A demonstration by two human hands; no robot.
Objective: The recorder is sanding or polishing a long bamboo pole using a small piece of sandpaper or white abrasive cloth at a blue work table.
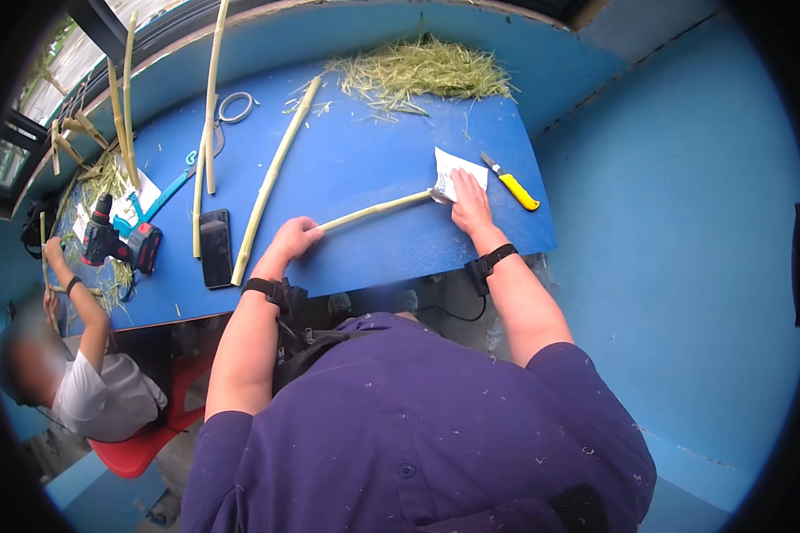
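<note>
A slim pale-green bamboo stick (375, 210) lies slantwise over the near part of the blue table. My left hand (295, 238) is closed around its left end. At the other end, my right hand (472, 200) grips a white-backed sheet of sandpaper (451, 165), folded around the stick with a grey side showing at the fold. My right fingers partly hide that end. Just right of this hand rests a yellow-handled knife (517, 190). A longer, thicker bamboo pole (276, 182) lies beyond my left hand.
Shavings (427, 69) are heaped at the table's (373, 151) far edge. Leftward are a black phone (215, 249), a cordless drill (116, 242), a blue-handled saw (164, 195), a tape roll (236, 107) and more poles. A co-worker (107, 391) sits at the left, holding a stick.
</note>
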